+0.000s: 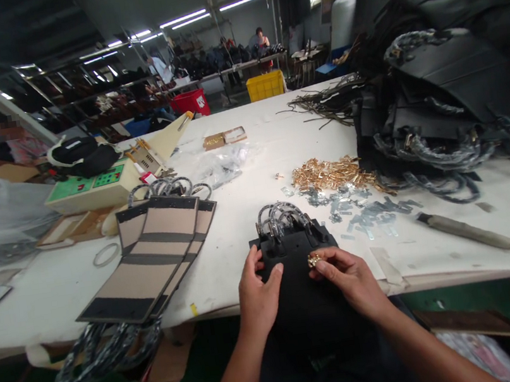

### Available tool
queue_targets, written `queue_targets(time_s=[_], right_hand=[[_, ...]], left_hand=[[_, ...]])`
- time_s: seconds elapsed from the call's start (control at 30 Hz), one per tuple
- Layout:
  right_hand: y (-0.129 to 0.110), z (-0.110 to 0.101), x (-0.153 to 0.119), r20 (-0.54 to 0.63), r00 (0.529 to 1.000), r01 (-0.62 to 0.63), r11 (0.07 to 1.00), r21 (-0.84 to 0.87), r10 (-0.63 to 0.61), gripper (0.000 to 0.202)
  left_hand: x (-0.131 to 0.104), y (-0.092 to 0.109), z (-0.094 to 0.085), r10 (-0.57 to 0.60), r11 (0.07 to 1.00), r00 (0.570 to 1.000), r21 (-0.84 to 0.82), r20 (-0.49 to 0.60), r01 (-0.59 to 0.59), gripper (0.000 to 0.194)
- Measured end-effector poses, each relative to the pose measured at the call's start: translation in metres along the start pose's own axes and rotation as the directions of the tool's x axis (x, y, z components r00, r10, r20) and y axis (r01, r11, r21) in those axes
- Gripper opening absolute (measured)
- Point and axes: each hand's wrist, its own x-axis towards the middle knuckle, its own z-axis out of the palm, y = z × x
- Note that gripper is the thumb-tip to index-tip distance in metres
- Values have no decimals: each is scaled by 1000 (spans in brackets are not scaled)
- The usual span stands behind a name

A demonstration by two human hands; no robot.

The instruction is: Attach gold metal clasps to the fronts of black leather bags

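A black bag panel lies in front of me, reaching over the table's near edge toward my lap. Plastic-wrapped handles stand up at its far end. My left hand grips the panel's left edge, thumb across the top face and fingers at the side. Between the thumb and fingertips of my right hand is a small shiny gold metal fitting, just above the panel. Its exact shape is too small to make out. Beyond the panel lie a heap of gold metal fittings and scattered silver metal plates.
Flat beige-and-black bag panels are stacked at left, overhanging the edge. Behind them stands a green-topped machine. Black bag pieces pile up at right, near a grey wrapped rod. People work in the background.
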Motion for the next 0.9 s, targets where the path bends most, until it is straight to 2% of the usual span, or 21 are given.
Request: queue_targets(time_s=[0.1, 0.17, 0.23, 0.33, 0.43, 0.5, 0.63, 0.73, 0.8, 0.9], right_hand=[[2, -1, -1, -20, 999, 30, 999, -34, -31, 39], [3, -3, -2, -25, 999, 43, 999, -31, -44, 40], [6, -5, -3, -21, 999, 36, 999, -10, -36, 41], [10, -7, -3, -15, 1000, 22, 998, 61, -21, 39], [17, -10, 1, -15, 999, 47, 989, 140, -45, 34], [21, -11, 4, -16, 998, 64, 981, 183, -62, 32], [26, -12, 6, -39, 998, 63, 972, 224, -56, 34], [18, -13, 6, -64, 998, 15, 989, 147, -6, 42], [7, -16, 5, -73, 997, 14, 1000, -1, -14, 45], [-13, -24, 10, -39, 984, 154, 935, -321, -175, 38]], left_hand=[[5, 11, -2, -94, 974, 996, -208, 10, 94, 93], [8, 20, -4, -127, 942, 992, -312, 18, 126, 96], [10, 29, -5, -98, 928, 993, -354, 69, 116, 82], [10, 40, -5, 0, 935, 990, -350, 142, 50, 49], [6, 47, -4, 9, 902, 984, -426, 180, 70, 43], [2, 48, -2, -28, 844, 958, -506, 285, 175, 47], [1, 41, 2, -93, 724, 852, -552, 515, 413, 47], [8, 32, 8, -120, 641, 797, -567, 592, 517, 41], [14, 25, 11, -150, 592, 777, -574, 612, 566, 37], [18, 18, 15, -184, 525, 770, -601, 612, 603, 34]])
